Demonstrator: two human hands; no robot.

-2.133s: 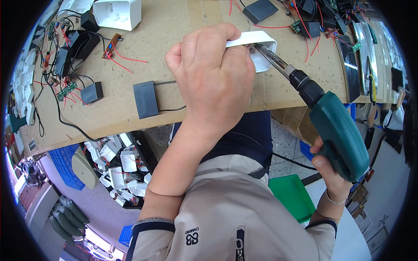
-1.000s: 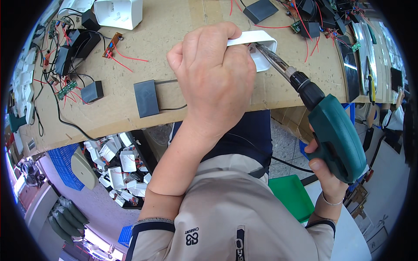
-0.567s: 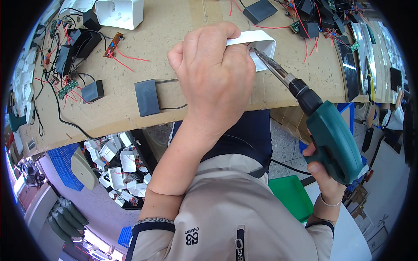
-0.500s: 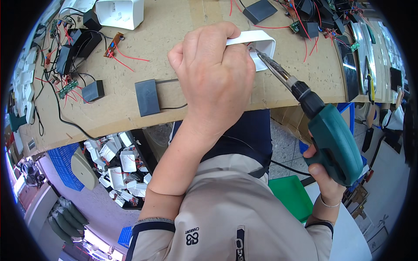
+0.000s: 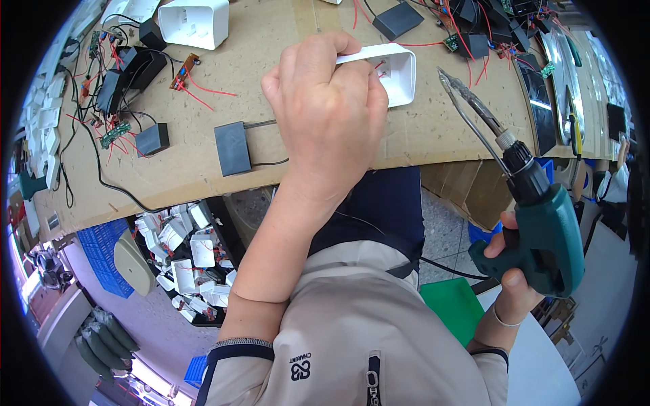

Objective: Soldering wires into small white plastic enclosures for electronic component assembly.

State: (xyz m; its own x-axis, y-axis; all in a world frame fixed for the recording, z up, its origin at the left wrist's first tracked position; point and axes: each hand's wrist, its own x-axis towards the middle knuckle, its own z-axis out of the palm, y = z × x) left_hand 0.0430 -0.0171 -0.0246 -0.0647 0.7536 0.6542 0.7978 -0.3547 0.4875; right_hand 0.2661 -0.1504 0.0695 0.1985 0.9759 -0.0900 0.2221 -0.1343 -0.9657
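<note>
My left hand [image 5: 328, 111] is closed around a white plastic housing [image 5: 403, 76], an open box shape held just over the cardboard-covered table. Short red wire ends show inside it; the rest is behind my fingers. In my right hand [image 5: 518, 294], a green soldering gun [image 5: 554, 227] points up and to the left. Its long metal tip and the thin tube beside it are off to the right of the housing, apart from it. Left of my left wrist lies a flat dark grey block [image 5: 232, 149], with a black cable running from it beneath my hand.
Another white housing [image 5: 195, 24] stands at the back left. Dark boxes, wires and a green circuit board [image 5: 114, 134] crowd the left; a brown board [image 5: 184, 71] lies nearby. More wired parts [image 5: 474, 46] sit at the back right. Below are a bin of white housings [image 5: 184, 277] and a green tray [image 5: 452, 308].
The soldering gun has been drawn out of the white housing, back to the right. My left hand and the housing have shifted slightly left, and the housing's inside faces me more.
</note>
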